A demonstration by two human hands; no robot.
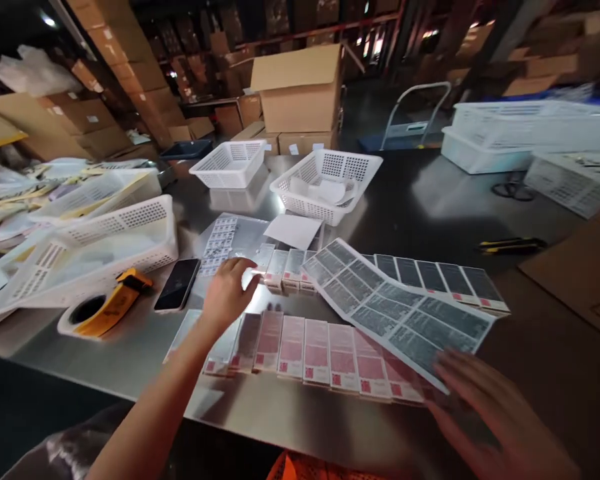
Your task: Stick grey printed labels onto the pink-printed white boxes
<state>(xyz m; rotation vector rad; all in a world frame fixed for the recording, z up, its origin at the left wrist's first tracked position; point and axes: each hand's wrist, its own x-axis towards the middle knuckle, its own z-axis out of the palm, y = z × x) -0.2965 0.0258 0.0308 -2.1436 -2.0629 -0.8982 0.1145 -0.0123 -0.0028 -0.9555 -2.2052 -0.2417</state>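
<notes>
My left hand (pixel 229 288) reaches over the steel table, its thumb and forefinger curved and apart beside the far row of small flat boxes (pixel 295 265). Glare at its fingertips hides any small thing there. Blurred by motion, my right hand (pixel 485 400) grips the near right corner of a sheet of dark grey labels (pixel 395 300). This sheet is tilted above the boxes and covers part of both rows. In the near row, narrow boxes with pink faces (pixel 316 343) lie side by side, with several silvery or dark ones at the left.
A phone (pixel 177 285) and an orange tape dispenser (pixel 113 307) lie left. White baskets (pixel 325 180) stand behind, beyond a white sheet (pixel 294 230) and a printed sticker sheet (pixel 220 243). At right are a yellow-black cutter (pixel 513 246), black scissors (pixel 513 189) and a cardboard box (pixel 580 267).
</notes>
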